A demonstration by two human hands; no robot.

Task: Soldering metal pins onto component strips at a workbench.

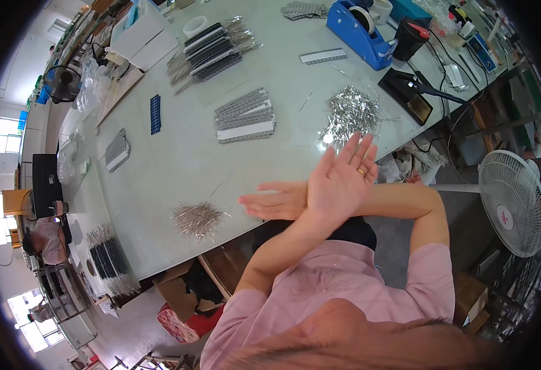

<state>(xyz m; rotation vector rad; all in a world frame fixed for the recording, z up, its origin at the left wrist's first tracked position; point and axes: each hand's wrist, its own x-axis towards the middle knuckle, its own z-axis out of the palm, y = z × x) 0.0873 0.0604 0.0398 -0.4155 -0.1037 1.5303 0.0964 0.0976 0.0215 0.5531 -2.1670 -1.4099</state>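
Observation:
My forearms cross at the front of the table, the left one over the right. My left hand [343, 180] is palm up with its fingers stretched out and a ring on one of them; it holds nothing. Its fingertips come up to the near edge of a heap of shiny thin metal pins [352, 111]; whether they touch is unclear. Pointing left, my right hand [276, 200] has its fingers extended and is empty, partly hidden behind the left wrist. A smaller heap of pins [197, 221] lies left of it. Beyond the hands are stacked grey segmented strips [245, 117].
Bundles of dark strips with wires [212, 55] lie at the back, near a blue tape dispenser [363, 34]. A dark lidded cup [411, 40] and a black tray [406, 95] stand at the right. A white fan [512, 203] is beside the table; another bundle [109, 259] lies front left.

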